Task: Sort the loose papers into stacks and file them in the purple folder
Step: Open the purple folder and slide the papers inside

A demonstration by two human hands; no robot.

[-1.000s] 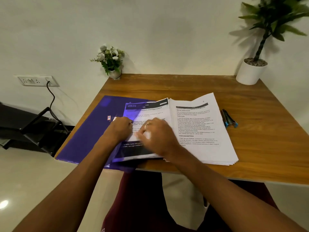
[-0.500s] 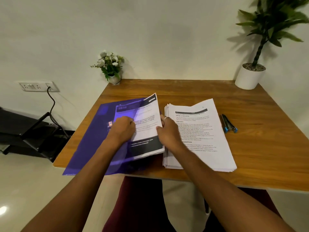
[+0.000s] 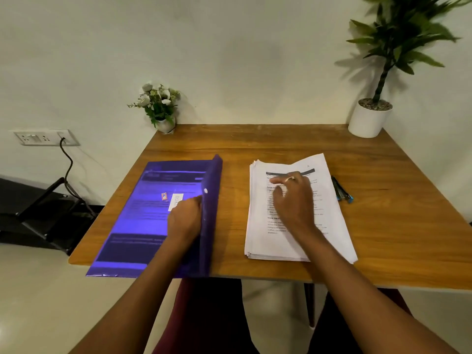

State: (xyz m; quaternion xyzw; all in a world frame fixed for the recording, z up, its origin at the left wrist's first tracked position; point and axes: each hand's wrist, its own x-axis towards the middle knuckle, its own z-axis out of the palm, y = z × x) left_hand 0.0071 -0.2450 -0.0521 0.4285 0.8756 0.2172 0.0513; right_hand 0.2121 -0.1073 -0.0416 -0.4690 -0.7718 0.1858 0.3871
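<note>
Looking down from the head view, a translucent purple plastic folder [image 3: 143,226] lies at the left of the wooden desk [image 3: 383,226]. Its near end overhangs the edge and its right flap stands raised. The left hand [image 3: 184,218] rests on the cover against that flap, but I cannot tell whether its fingers grip it. The right hand [image 3: 293,200] is over the white stack of printed papers [image 3: 329,226], apart to the right, its fingers loosely bent and holding nothing. Dark pens [image 3: 342,191] lie beside the stack.

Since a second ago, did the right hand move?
Yes. The right hand went right, off the purple folder and onto the paper stack, nearer the pens.
</note>
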